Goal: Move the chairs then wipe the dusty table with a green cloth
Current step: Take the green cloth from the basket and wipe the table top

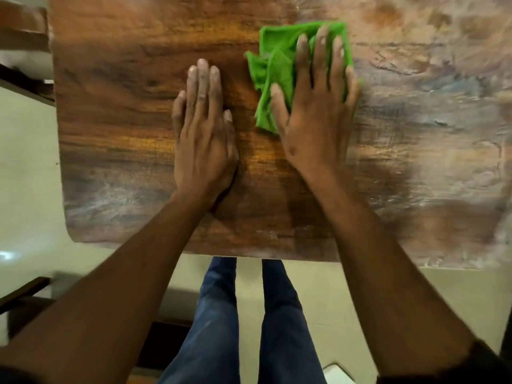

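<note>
A wooden table point(116, 112) fills the upper part of the view. Its left half looks dark and clean, while pale dust streaks cover its right side point(432, 112). A crumpled green cloth point(274, 67) lies near the table's middle. My right hand point(318, 106) presses flat on the cloth with its fingers spread and straight. Just left of the cloth, my left hand point(203, 126) rests flat on the bare wood, fingers straight and together, holding nothing.
The table's near edge runs across the middle of the view, with my legs in blue jeans point(243, 322) below it on a pale floor. Dark chair parts show at the left edge point(25, 295) and the top left corner point(22, 26).
</note>
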Demonstrator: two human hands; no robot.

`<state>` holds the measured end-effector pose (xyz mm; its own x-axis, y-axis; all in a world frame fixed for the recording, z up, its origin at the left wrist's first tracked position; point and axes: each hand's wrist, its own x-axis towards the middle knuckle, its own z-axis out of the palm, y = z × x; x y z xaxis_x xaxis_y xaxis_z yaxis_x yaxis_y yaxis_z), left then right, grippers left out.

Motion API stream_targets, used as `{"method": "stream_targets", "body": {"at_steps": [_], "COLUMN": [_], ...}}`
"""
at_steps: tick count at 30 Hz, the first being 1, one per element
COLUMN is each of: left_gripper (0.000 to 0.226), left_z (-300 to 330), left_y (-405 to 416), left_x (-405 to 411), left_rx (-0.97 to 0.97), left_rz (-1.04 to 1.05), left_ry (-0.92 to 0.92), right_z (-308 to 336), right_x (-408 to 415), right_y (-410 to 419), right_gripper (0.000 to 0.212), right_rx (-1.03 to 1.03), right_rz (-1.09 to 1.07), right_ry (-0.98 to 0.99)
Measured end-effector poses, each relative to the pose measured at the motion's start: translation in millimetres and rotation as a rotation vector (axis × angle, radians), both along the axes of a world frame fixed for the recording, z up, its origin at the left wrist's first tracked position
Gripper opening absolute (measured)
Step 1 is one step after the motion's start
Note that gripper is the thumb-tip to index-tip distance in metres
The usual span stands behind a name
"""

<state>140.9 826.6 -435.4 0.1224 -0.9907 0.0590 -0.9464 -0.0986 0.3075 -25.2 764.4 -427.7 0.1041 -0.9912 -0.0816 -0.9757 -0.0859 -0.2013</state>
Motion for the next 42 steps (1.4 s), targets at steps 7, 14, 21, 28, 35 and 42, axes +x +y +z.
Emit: {"method": "stream_targets", "body": {"at_steps": [7, 14, 21, 28, 35, 42], "left_gripper": [0.057, 0.057, 0.060, 0.063, 0.063, 0.062], "left_z": [4, 6, 2, 3, 7, 11], "left_y": [1, 4, 3, 5, 4, 0], "left_x": [4, 6, 1, 3, -2, -6], "left_rx": [-0.013, -0.018, 0.021, 0.016, 0.045, 0.049], "left_rz": [0.017, 0.001, -0.027, -0.054, -0.048, -0.038], "left_ry": [-0.018, -0.041, -0.091, -0.090, -0.086, -0.097], "right_z": [7, -7, 7, -4, 14, 20], "right_x": [-12, -35, -16, -21, -45, -48], "right_y": [58, 138, 105, -27, 117, 177], "right_gripper": [0.064, 0.069, 0.064, 0.067, 0.062, 0.067], "right_rx": [0.035, 0.138, -0.057, -0.076, 0.049, 0.145], "right_rz": [0.027, 0.123, 0.030, 0.042, -0.005, -0.023], "right_ry": [-0.073, -0.203, 0.001, 0.025, -0.010, 0.034]}}
